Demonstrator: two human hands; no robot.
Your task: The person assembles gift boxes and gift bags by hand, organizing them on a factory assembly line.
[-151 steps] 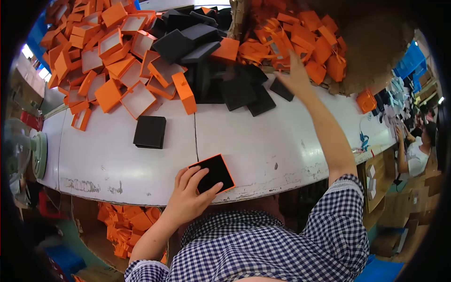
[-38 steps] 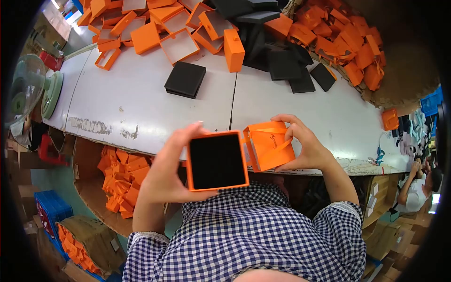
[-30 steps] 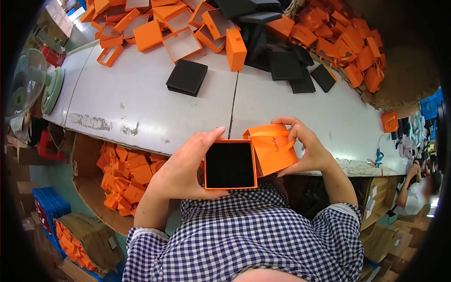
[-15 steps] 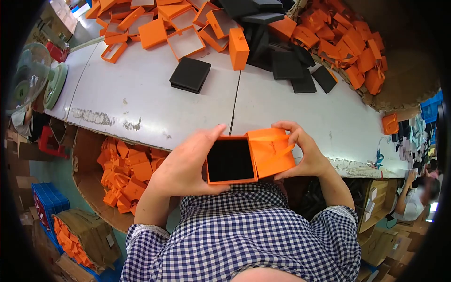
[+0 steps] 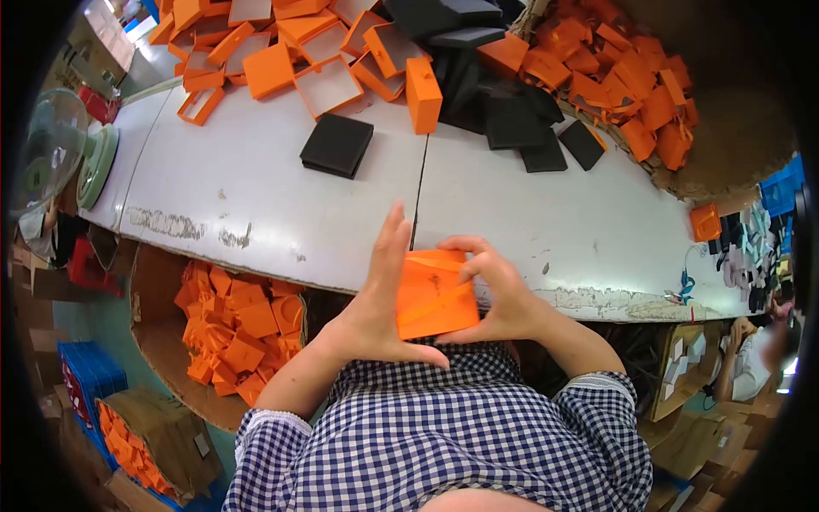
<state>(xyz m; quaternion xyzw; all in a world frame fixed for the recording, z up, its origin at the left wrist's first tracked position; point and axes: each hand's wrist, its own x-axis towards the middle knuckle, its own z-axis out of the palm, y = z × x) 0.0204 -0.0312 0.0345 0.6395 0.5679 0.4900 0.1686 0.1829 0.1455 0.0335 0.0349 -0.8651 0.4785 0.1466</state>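
An orange box [image 5: 435, 294] with a ribbon across its face is held in front of my body at the table's near edge; its black inside no longer shows. My right hand [image 5: 495, 294] grips it from the right, fingers along the top edge and thumb below. My left hand [image 5: 375, 299] is spread at its left side, fingers pointing up and thumb stretched out beneath, palm against or close to the box. Beyond, a small stack of black pads [image 5: 338, 145] lies on the white table [image 5: 281, 188].
Orange trays [image 5: 271, 70] and black pads [image 5: 516, 122] are heaped at the back. A carton of orange boxes [image 5: 636, 77] is at the back right, another [image 5: 239, 324] below left. A fan [image 5: 98, 166] stands left; a person [image 5: 755, 363] is at far right.
The orange sleeve and tray have come together, covering the black inside. My right hand has moved left with the box, and my left hand's fingers have straightened upward.
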